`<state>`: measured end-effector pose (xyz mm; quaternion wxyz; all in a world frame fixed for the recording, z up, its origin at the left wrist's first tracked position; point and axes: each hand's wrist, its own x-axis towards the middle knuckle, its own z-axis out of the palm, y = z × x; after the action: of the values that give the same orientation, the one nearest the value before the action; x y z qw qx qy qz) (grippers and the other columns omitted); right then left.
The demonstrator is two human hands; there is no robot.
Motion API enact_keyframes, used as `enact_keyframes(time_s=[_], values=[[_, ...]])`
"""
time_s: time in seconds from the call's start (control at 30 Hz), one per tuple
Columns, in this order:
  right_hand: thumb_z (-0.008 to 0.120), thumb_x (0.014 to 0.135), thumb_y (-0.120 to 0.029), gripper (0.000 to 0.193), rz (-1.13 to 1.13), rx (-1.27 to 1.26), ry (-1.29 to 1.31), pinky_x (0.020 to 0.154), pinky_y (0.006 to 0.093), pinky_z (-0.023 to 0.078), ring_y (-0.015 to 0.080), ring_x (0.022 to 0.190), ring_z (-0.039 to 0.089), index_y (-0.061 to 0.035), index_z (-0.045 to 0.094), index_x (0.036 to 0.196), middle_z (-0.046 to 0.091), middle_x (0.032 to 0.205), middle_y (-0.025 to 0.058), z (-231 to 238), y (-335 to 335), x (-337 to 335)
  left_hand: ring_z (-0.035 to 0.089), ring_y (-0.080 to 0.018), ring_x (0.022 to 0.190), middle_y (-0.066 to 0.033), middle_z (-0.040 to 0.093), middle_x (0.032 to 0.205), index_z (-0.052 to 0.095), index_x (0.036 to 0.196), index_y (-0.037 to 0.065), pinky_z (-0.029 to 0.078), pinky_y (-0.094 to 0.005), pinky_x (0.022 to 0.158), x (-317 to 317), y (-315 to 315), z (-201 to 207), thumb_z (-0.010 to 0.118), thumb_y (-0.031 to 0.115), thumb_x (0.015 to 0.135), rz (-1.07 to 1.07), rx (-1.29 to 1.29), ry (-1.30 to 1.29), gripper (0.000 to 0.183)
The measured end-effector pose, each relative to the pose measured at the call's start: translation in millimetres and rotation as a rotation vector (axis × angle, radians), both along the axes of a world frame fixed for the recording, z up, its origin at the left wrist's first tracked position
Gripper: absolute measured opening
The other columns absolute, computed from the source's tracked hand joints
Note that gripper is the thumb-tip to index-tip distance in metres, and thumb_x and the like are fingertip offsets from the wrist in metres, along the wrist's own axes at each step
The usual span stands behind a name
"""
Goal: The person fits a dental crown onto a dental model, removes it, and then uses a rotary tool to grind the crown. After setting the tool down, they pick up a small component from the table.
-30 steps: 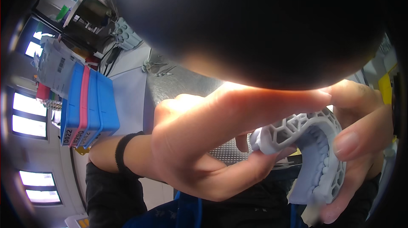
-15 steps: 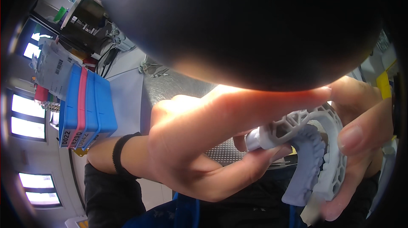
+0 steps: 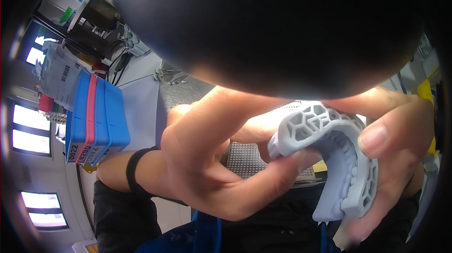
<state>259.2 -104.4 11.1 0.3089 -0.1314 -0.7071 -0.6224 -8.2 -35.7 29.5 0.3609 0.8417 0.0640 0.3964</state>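
Two pale grey dental arch models are held together with their tooth rows facing. One is a lattice-backed arch (image 3: 308, 123); the other is a smoother solid arch (image 3: 332, 196) on its inner side. My left hand (image 3: 207, 154) pinches the left end of the pair, its thumb against the lower edge. At the right, my right hand (image 3: 398, 140) grips the curved front and far side, with the thumb on the lattice arch. The teeth look close together or touching along the right side. Some of my fingers are hidden behind the models and under a large dark rounded shape (image 3: 268, 31).
At the left stand blue trays (image 3: 117, 121) with a pink one (image 3: 89, 111) among them, topped by a clear bag of papers (image 3: 63, 71). A perforated metal plate (image 3: 245, 161) lies beneath my hands. Small metal tools (image 3: 172, 76) and cables (image 3: 123, 64) lie farther back.
The two arches have come closer, narrowing the gap between their teeth. The pair has tilted, showing more of the lattice. My left fingers have shifted left and lower.
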Motion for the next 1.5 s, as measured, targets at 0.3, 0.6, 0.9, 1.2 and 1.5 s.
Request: enact_keyframes(time_s=[0.3, 0.6, 0.9, 1.2, 1.5], values=[[0.042, 0.102, -0.014, 0.064, -0.208, 0.651, -0.328, 0.122, 0.0410, 0.025, 0.0186, 0.145, 0.035, -0.0158, 0.020, 0.161, 0.033, 0.161, 0.0109, 12, 29, 24, 0.069, -0.0294, 0.112, -0.0306, 0.063, 0.128, 0.045, 0.138, -0.018, 0.056, -0.0377, 0.098, 3, -1, -2, 0.083, 0.003, 0.077, 0.021, -0.139, -0.063, 0.075], [0.040, 0.101, -0.013, 0.068, -0.289, 0.871, -0.325, 0.128, 0.0425, 0.019, 0.0174, 0.150, 0.032, -0.0166, 0.016, 0.165, 0.028, 0.166, 0.0092, 11, 40, 37, 0.069, -0.0299, 0.113, -0.0316, 0.062, 0.129, 0.042, 0.140, -0.016, 0.056, -0.0372, 0.098, 3, -1, -3, 0.080, 0.000, 0.077, 0.001, -0.107, -0.047, 0.076], [0.048, 0.097, -0.017, 0.068, 0.327, -0.601, 0.252, 0.120, 0.0402, 0.024, 0.0177, 0.141, 0.036, -0.0155, 0.021, 0.159, 0.032, 0.157, 0.0096, 0, -5, -11, 0.068, -0.0323, 0.115, -0.0350, 0.059, 0.132, 0.034, 0.145, -0.015, 0.058, -0.0377, 0.097, 3, -1, -1, 0.077, -0.005, 0.079, -0.023, -0.088, -0.003, 0.079], [0.056, 0.093, -0.020, 0.068, 0.432, -0.862, 0.424, 0.111, 0.0378, 0.029, 0.0179, 0.132, 0.041, -0.0144, 0.026, 0.154, 0.037, 0.148, 0.0100, -1, 1, -18, 0.068, -0.0347, 0.117, -0.0383, 0.055, 0.135, 0.027, 0.150, -0.014, 0.060, -0.0383, 0.096, 1, 1, 0, 0.074, -0.010, 0.081, -0.049, -0.095, 0.016, 0.084], [0.064, 0.088, -0.024, 0.069, 0.433, -0.992, 0.484, 0.102, 0.0355, 0.034, 0.0182, 0.122, 0.045, -0.0132, 0.032, 0.148, 0.041, 0.140, 0.0105, -1, 24, -23, 0.069, -0.0368, 0.114, -0.0399, 0.056, 0.133, 0.021, 0.150, -0.015, 0.061, -0.0380, 0.093, -3, -2, 5, 0.072, -0.013, 0.082, -0.094, -0.138, 0.099, 0.085]])
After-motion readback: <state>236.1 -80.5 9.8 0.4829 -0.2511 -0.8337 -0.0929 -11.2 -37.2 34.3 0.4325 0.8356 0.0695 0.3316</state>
